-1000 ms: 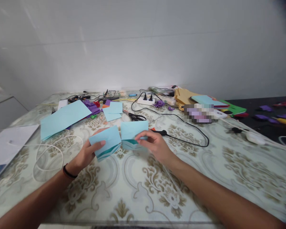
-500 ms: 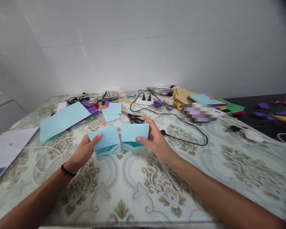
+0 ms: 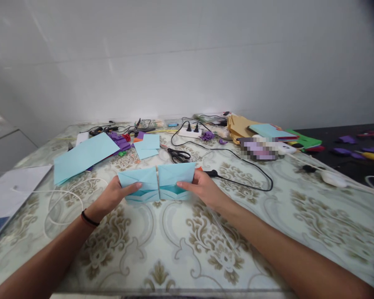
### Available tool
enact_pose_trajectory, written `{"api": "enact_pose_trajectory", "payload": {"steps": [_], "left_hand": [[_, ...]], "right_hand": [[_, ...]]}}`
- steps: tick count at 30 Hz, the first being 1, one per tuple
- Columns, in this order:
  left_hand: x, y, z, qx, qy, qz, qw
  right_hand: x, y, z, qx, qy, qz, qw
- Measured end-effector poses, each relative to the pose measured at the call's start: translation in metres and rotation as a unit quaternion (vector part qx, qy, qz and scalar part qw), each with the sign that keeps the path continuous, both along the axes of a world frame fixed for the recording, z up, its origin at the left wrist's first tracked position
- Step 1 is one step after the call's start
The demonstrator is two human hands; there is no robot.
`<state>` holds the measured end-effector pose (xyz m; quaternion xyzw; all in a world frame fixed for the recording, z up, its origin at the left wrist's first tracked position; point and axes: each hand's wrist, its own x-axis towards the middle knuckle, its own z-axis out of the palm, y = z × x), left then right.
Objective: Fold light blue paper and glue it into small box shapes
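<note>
My left hand (image 3: 115,194) grips a folded light-blue paper piece (image 3: 141,176) with the thumb across its front. A second folded light-blue paper piece (image 3: 176,172) is held by my right hand (image 3: 205,189), its thumb likewise on the front face. Side by side above the table, the two pieces are parted only by a thin gap at their inner edges; whether they join behind cannot be seen. Each shows darker teal folds along its lower part. Just beyond them lie black-handled scissors (image 3: 178,155). The black handle of a corded tool (image 3: 211,173) lies by my right fingers.
Large light-blue sheets (image 3: 85,157) lie left, near smaller blue squares (image 3: 148,145) and purple paper pieces (image 3: 118,141). A white power strip (image 3: 189,132) stands at the back. A black cord (image 3: 243,187) and a white cable (image 3: 64,193) loop across the patterned tablecloth (image 3: 162,249).
The two blue pieces have come level and closer together at their inner edges. My left thumb has slid inward, and my right fingers have curled lower behind the paper.
</note>
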<state>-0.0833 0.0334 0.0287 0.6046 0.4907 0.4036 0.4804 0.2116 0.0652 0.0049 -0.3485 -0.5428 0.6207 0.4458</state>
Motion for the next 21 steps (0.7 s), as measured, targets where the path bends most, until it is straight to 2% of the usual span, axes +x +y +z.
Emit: {"api": "enact_pose_trajectory", "payload": {"steps": [12,21], "left_hand": [[0.0015,0.0013,-0.0016,0.008,0.01,0.021,1.0],[0.0012,0.001,-0.0027,0.012,0.008,0.016,1.0]], "right_hand": [[-0.0019,-0.0022,-0.0023,-0.047,0.046,0.004,0.998],[-0.0021,-0.0041,-0.0004,-0.04,0.039,-0.011,0.998]]}}
